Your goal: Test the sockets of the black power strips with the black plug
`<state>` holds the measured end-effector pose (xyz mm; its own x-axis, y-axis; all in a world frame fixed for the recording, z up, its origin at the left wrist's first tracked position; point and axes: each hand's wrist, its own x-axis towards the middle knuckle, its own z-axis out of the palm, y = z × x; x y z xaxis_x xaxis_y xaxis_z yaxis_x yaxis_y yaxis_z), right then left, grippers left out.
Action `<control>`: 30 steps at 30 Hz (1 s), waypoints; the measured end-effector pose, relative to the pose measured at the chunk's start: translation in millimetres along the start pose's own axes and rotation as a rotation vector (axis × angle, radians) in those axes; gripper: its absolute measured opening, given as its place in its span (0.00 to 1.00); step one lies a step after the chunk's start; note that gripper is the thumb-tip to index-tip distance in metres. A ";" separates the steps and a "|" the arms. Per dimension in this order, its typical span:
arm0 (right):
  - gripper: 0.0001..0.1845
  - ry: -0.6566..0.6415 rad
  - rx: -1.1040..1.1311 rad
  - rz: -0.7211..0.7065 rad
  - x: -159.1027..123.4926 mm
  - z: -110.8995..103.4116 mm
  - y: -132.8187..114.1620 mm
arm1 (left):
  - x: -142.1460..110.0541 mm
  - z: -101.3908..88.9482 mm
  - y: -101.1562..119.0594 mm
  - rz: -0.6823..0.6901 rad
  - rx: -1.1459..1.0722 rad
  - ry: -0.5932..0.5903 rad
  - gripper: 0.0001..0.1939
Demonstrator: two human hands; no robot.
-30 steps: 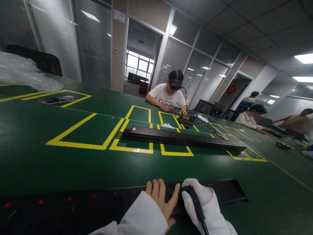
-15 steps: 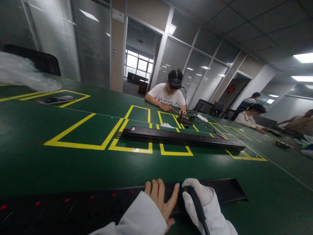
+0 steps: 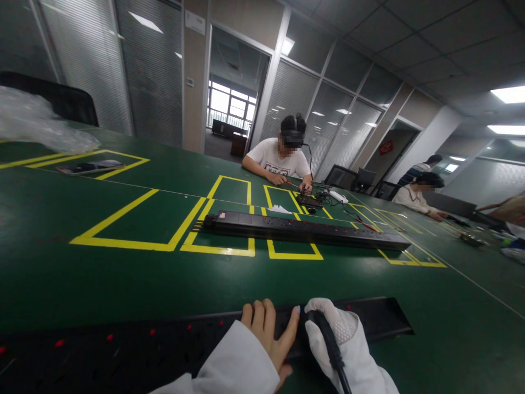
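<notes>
A long black power strip (image 3: 172,336) with a row of red marks lies along the near table edge. My bare left hand (image 3: 264,339), in a white sleeve, lies across it, fingers over the far side and thumb on the near side. Just to the right, my right hand (image 3: 340,334) wears a white glove and is closed around a black plug (image 3: 322,325). The plug's thick cord (image 3: 338,364) runs down toward me. It is pressed at the strip's top, but the glove hides its pins and any contact.
Another long black power strip (image 3: 303,229) lies farther off across yellow tape outlines (image 3: 123,244) on the green table. Beyond it, a person (image 3: 279,158) works with cables. Clear plastic wrap (image 3: 45,126) and a phone-like flat object (image 3: 90,167) lie at the left.
Both hands keep their hold and place on the near strip. The view has shifted very slightly. At the far right, a person has leaned farther out of view.
</notes>
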<state>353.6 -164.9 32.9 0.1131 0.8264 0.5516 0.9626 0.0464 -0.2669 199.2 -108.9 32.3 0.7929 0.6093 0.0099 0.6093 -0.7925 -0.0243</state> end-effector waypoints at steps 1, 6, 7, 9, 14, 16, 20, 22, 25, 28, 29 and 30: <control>0.08 -0.003 -0.004 0.004 0.1 -0.2 -0.1 | 0.0 0.2 -0.2 0.001 -0.003 0.001 0.46; 0.07 -0.006 -0.025 -0.014 1.3 -1.2 -1.1 | -0.1 0.0 0.0 0.007 -0.012 -0.002 0.46; 0.07 -0.002 -0.026 -0.016 1.4 -1.2 -1.4 | 0.0 -0.3 0.1 0.006 -0.017 -0.006 0.46; 0.08 0.004 -0.022 -0.009 1.3 -0.8 -1.8 | 0.2 -0.8 0.2 0.002 -0.024 -0.013 0.46; 0.08 0.000 -0.024 0.002 1.0 -0.4 -1.9 | 0.9 0.0 -0.4 0.009 -0.004 -0.020 0.46; 0.08 -0.001 -0.024 0.000 1.1 -0.5 -1.4 | 1.2 1.6 -0.8 0.013 0.004 -0.020 0.46; 0.08 0.008 -0.022 -0.013 0.7 0.0 -0.1 | 1.8 5.6 -1.2 0.017 0.010 -0.014 0.47; 0.08 0.013 -0.021 -0.016 0.3 0.5 0.3 | 1.9 7.1 -1.1 0.016 0.010 -0.011 0.46; 0.07 0.007 -0.015 -0.015 0.1 0.6 0.5 | 1.7 8.6 -1.1 0.012 0.005 -0.008 0.46; 0.07 -0.001 -0.001 -0.016 0.2 0.3 0.8 | 1.5 8.8 -1.4 0.013 -0.004 -0.004 0.46; 0.08 -0.003 0.003 -0.017 0.1 0.3 1.0 | 1.5 8.5 -1.4 0.015 -0.005 -0.004 0.46; 0.08 -0.005 0.008 -0.016 -0.1 0.5 1.3 | 1.5 8.0 -1.4 0.017 -0.003 -0.005 0.46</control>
<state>354.7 -164.7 32.1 0.0968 0.8284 0.5517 0.9624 0.0636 -0.2643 199.5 -106.6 24.3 0.8030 0.5960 0.0043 0.5959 -0.8027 -0.0214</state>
